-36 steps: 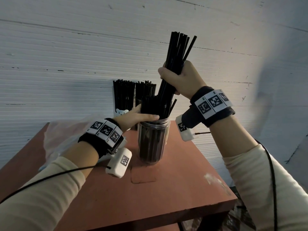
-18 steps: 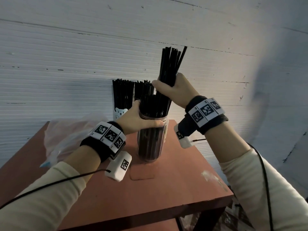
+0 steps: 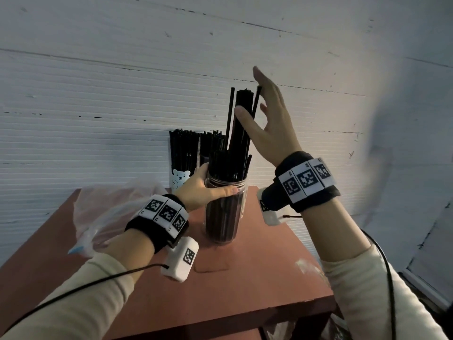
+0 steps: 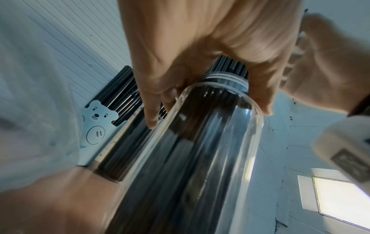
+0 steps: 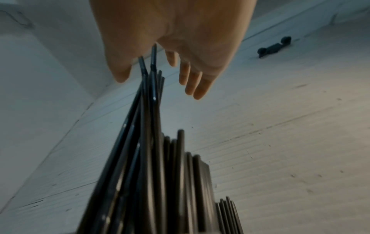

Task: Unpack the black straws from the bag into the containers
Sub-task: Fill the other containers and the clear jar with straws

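Observation:
A clear plastic jar (image 3: 224, 217) (image 4: 200, 158) packed with black straws stands on the reddish table (image 3: 245, 290). My left hand (image 3: 203, 190) (image 4: 200, 52) grips the jar around its neck. A taller bunch of black straws (image 3: 241, 119) (image 5: 148, 126) sticks up out of the jar, leaning slightly right. My right hand (image 3: 267, 119) (image 5: 170, 47) is spread open beside the tops of these straws, thumb and fingers straight, gripping nothing. The clear plastic bag (image 3: 110, 217) lies crumpled on the table at the left.
Behind the jar, against the white ribbed wall, stand a bear-printed cup (image 3: 180, 177) (image 4: 94, 126) full of black straws and another straw-filled container (image 3: 210, 143). The table's right and front edges drop off close by.
My right hand lowered the bunch of straws into the jar, then let go and opened, rising beside their tops. My left hand has kept its hold on the jar.

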A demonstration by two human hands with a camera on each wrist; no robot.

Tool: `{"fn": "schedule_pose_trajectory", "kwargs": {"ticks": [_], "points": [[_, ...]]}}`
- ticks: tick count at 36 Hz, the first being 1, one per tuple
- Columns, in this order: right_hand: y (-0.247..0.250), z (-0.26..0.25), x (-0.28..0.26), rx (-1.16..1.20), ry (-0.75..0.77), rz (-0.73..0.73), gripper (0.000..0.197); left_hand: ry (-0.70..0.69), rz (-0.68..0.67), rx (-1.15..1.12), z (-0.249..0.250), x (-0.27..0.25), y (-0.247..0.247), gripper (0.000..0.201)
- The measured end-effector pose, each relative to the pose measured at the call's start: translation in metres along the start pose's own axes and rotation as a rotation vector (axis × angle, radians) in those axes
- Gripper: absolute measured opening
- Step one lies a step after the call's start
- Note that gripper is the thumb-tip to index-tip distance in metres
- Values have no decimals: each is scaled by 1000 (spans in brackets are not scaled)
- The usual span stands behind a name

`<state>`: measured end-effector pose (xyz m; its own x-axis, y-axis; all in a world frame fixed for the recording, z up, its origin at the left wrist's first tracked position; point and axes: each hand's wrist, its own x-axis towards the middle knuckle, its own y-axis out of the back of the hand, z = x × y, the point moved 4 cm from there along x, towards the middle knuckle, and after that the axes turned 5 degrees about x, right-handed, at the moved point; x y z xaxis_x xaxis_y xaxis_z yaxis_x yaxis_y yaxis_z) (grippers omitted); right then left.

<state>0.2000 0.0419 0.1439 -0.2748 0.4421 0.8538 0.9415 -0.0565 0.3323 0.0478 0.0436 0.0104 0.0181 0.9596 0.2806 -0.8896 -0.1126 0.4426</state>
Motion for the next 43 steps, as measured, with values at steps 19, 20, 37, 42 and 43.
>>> {"fn": "schedule_pose_trajectory", "kwargs": {"ticks": [19,20,37,42,43], "points": [[-7,-1,4,120,-10,99,44,49,-21,19,-12,7,5,85],[-6,-1,2,147,-12,91,50,50,-26,25,-11,7,6,87],[-5,4,15,-84,125,88,24,48,-45,31,-9,4,7,102],[-3,6,12,-71,109,127,24,48,-38,41,-8,2,7,102],[-4,6,11,-73,112,127,24,46,-36,46,-8,2,8,103]]}}
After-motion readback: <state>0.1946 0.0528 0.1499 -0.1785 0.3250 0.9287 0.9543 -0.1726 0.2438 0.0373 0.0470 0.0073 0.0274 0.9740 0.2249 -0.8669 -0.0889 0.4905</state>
